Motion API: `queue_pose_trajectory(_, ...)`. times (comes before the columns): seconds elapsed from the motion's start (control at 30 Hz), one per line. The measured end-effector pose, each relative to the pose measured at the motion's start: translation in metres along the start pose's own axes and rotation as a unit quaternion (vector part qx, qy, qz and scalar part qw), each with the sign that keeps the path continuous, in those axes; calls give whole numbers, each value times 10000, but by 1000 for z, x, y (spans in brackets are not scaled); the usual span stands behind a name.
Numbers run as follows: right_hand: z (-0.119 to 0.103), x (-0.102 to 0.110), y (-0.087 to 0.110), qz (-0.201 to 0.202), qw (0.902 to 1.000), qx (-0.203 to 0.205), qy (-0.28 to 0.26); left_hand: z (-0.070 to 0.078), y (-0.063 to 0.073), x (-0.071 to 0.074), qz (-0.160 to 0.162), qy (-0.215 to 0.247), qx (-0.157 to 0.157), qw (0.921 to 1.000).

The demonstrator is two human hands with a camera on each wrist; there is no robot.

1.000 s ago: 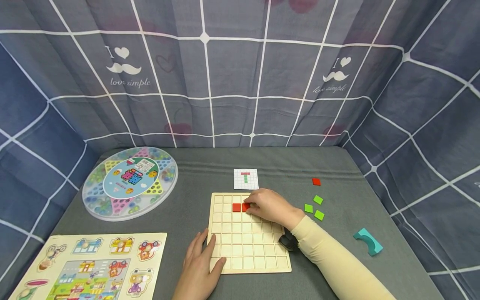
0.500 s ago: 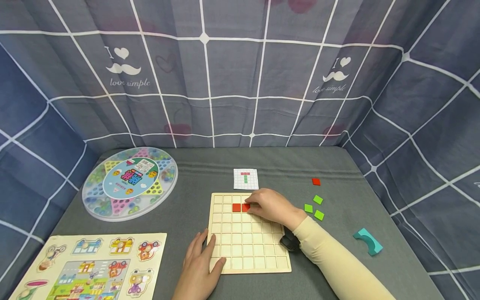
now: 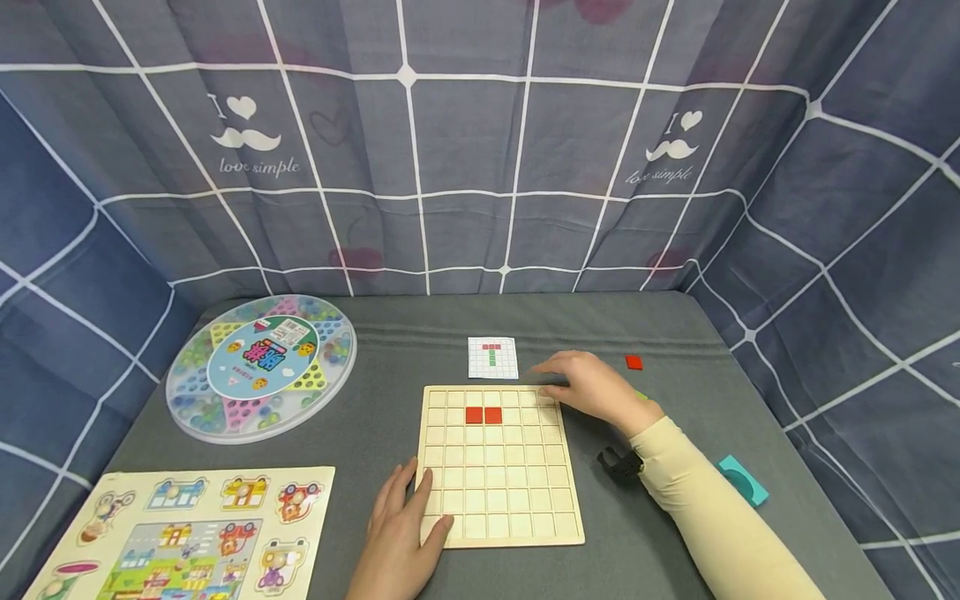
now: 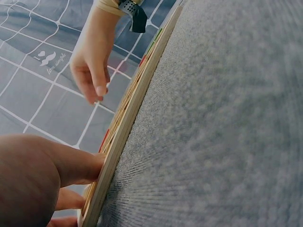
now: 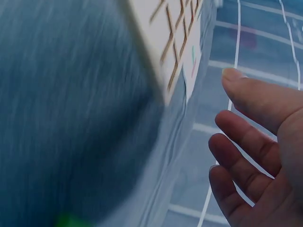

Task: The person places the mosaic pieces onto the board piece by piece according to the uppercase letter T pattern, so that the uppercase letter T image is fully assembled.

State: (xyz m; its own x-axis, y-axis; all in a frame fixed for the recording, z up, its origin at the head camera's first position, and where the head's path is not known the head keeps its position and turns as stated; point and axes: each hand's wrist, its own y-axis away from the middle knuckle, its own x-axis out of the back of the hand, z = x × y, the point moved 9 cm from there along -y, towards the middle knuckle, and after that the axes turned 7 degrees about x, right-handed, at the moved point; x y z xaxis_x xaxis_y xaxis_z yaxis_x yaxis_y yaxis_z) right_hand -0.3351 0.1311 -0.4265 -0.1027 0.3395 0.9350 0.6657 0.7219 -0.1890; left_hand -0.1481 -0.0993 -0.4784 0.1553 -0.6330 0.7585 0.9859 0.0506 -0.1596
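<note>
We see the left hand (image 3: 401, 537) low centre, fingers loose, resting on the left edge of the wooden board (image 3: 506, 479). Mid-frame, the left red tile (image 3: 474, 415) and right red tile (image 3: 492, 415) sit side by side on it. Right of centre, the right hand (image 3: 592, 387) has just released the latter, now empty; we judge that tile placed. Farther right, a loose red tile (image 3: 634, 362) lies off-board.

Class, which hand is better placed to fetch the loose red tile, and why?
Probably the right hand: its open fingers hold nothing, and it is nearer the loose red tile. The left hand touches the board at its left edge, farther away.
</note>
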Motion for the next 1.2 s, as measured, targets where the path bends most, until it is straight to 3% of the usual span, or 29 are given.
queue_pose_trajectory(0.3, 56, 31, 31, 229, 9980, -538, 226, -2, 0, -2, -22, -23, 77, 10000)
queue_pose_trajectory(0.73, 117, 50, 71, 135, 9936, -1052, 387, -1, 0, -1, -12, -2, 51, 10000)
queue_pose_trajectory(1.0, 140, 49, 82, -76, 9916, -1218, 440, -1, 0, -1, 55, -8, 36, 10000)
queue_pose_trajectory(1.2, 145, 44, 83, -143, 9913, -1237, 428, -1, 0, -1, -18, 9, 32, 10000)
